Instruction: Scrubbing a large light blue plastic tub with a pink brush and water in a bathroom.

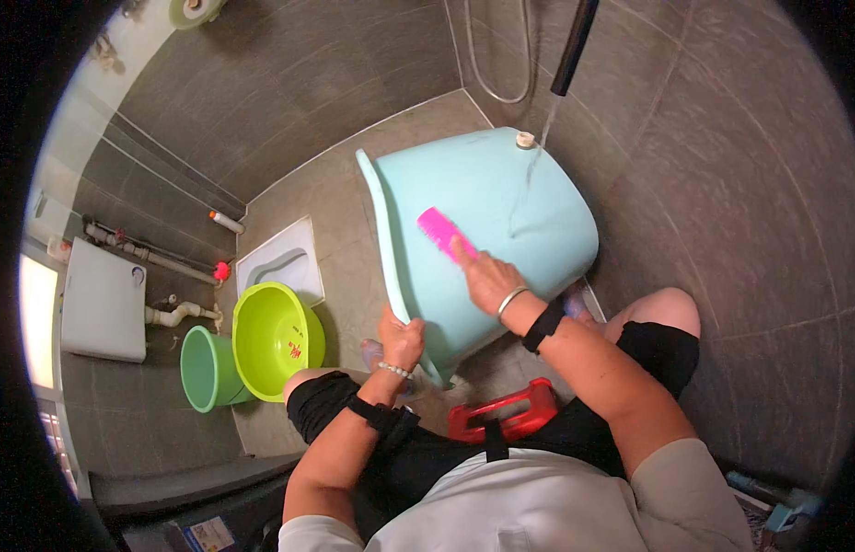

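A large light-blue plastic tub (487, 189) lies tipped on its side on the floor in front of me, its outer wall facing up. My left hand (402, 341) is closed around the tub's rim at its near left side. In my right hand (489, 278) is a bright pink scrub brush (440, 230), its bristles against the tub's wall. A white drain plug (525, 140) sticks out near the tub's far end. Water runs from a black spout (573, 51) onto the tub beside the plug.
A lime-green basin (278, 340) and a green bucket (211, 370) stand to the left, by a white squat toilet (303, 253). A white cistern (103, 299) and pipes line the left wall. A red plastic stool (506, 411) is between my legs. A shower hose (473, 55) hangs on the far wall.
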`<state>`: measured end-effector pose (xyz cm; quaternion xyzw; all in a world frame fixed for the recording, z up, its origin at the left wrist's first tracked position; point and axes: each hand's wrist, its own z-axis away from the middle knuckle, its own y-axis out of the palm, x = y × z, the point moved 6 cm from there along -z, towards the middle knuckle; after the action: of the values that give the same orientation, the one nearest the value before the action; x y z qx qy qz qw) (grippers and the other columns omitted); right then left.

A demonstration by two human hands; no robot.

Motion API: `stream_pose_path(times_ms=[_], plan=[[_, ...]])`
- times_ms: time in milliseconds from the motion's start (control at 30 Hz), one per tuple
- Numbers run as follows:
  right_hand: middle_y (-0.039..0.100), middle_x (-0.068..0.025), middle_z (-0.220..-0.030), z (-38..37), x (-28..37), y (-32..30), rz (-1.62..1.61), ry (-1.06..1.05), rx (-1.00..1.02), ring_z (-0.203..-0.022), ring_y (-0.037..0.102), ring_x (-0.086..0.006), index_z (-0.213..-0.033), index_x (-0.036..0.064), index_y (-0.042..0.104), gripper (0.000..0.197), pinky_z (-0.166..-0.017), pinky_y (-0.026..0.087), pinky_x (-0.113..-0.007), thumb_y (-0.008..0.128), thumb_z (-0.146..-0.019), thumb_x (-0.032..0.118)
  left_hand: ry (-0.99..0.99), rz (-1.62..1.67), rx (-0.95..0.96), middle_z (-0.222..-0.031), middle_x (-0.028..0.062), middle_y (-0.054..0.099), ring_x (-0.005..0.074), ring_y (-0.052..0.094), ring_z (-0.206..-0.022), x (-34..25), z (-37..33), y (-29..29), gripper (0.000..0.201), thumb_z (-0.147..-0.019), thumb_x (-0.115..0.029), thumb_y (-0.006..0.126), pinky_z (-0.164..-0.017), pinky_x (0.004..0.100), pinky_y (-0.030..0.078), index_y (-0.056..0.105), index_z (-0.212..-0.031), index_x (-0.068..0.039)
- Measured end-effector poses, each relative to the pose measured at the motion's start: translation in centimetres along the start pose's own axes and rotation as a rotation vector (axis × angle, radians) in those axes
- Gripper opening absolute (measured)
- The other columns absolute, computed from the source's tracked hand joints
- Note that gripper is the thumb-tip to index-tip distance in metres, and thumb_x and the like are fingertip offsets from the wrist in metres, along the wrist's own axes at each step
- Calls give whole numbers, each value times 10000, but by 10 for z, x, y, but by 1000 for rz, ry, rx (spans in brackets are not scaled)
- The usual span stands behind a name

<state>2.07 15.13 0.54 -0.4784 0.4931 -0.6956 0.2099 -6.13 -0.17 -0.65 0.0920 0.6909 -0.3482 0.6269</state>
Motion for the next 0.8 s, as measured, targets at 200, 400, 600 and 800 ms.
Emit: stream_pose_path(times_ms=[200, 400, 600, 800], plan=[[522, -177, -865, 51, 26, 29, -19, -175, 21, -711, 550, -368, -1292, 162, 220, 590, -601, 449, -466, 403, -743, 48, 8, -69, 2, -668, 133, 517, 233, 506, -599, 26, -7, 0, 293, -628, -67, 467, -551, 343, 423, 456, -909, 14], [565, -218, -687, 30, -143, -6, 98, 455, -194, -647, 560, -369, -1302, 63, 130, 574, -572, 435, -462, 383, -786, 48, -33, -19, -47, -752, 209, 534, 328, 535, -710, 12, -2, 1, 297, -642, -47, 455, -654, 366, 425, 445, -928, 32], [522, -242, -795, 38, -92, 19, 90, 132, -294, -664, 536, -397, -1314, 101, 111, 612, -590, 431, -474, 390, -772, 42, 24, 17, -105, -739, 195, 536, 314, 537, -703, 7, -6, -2, 254, -642, -46, 476, -643, 359, 424, 447, -880, 41], [493, -203, -816, 80, 6, 47, -11, -116, -180, -654, 493, -394, -1310, 136, 202, 562, -587, 409, -456, 430, -799, 94, 29, 19, -51, -722, 180, 538, 294, 537, -696, 20, -19, -5, 252, -643, -63, 491, -641, 349, 423, 452, -870, 38]])
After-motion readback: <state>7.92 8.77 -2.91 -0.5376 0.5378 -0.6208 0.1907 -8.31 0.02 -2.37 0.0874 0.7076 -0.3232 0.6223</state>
